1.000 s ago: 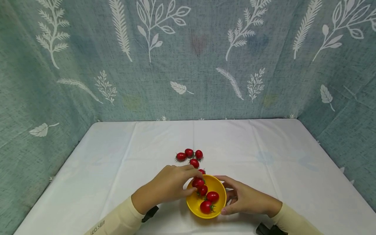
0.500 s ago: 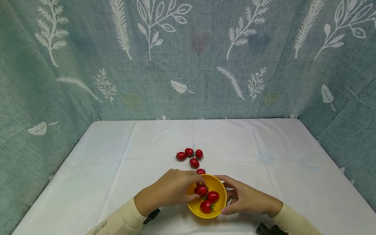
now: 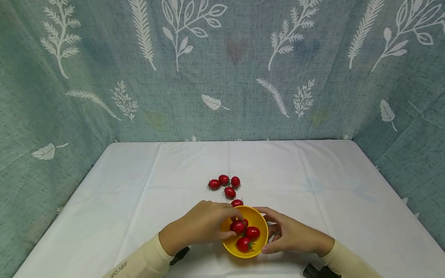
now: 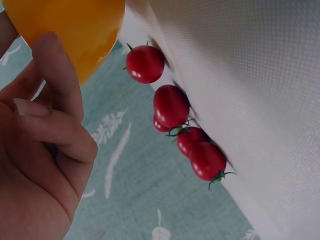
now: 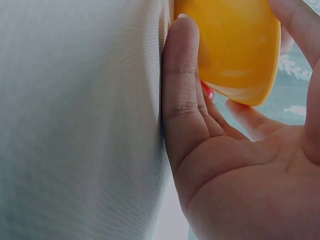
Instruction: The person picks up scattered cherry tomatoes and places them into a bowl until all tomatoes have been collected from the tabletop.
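Note:
In the head view, a yellow bowl (image 3: 258, 220) stands on the white-covered table with several red cherry tomatoes inside. My left hand (image 3: 205, 220) reaches over its left rim, thumb and fingers about a cherry tomato (image 3: 237, 227) low in the bowl. Another tomato (image 3: 252, 233) and one with a green stem (image 3: 243, 244) lie beside it. My right hand (image 3: 293, 233) holds the bowl from the right, thumb at the near side and fingers round the far side. The left wrist view shows curled fingers (image 4: 60, 80) at the bowl; the tomato there is hidden.
Beyond the bowl lie several loose cherry tomatoes, among them one (image 3: 230, 192) in a small cluster and one (image 3: 237, 203) close against the far rim. A patterned green curtain (image 3: 222, 77) hangs behind and beside the table (image 3: 167, 162).
My left hand has lowered slightly toward the near side, bringing its cherry tomato deeper into the bowl. Another tomato now shows behind it. The right hand and bowl have stayed in place.

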A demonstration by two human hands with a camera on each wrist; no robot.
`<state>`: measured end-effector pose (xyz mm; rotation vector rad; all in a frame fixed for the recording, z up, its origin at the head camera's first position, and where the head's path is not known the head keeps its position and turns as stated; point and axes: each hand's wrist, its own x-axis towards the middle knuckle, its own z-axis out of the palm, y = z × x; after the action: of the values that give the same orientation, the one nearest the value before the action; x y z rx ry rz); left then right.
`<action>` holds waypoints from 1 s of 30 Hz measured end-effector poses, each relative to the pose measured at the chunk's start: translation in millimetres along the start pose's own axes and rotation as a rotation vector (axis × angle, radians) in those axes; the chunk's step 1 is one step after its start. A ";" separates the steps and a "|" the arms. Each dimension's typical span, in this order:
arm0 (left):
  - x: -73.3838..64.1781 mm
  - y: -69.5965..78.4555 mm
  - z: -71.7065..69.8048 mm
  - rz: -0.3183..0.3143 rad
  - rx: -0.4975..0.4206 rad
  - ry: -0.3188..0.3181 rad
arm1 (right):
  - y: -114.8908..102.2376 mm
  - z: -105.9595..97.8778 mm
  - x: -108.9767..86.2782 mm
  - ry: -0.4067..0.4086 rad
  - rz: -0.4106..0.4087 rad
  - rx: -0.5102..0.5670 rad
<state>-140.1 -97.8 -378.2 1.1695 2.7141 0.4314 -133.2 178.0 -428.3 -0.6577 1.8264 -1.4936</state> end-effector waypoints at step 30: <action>-0.5 -4.3 -0.2 0.026 -0.042 0.007 | -1.1 -0.4 0.4 0.009 0.000 -0.004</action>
<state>-142.7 -101.1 -379.4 1.1963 2.6845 0.4939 -133.8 177.7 -427.2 -0.6537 1.8367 -1.4956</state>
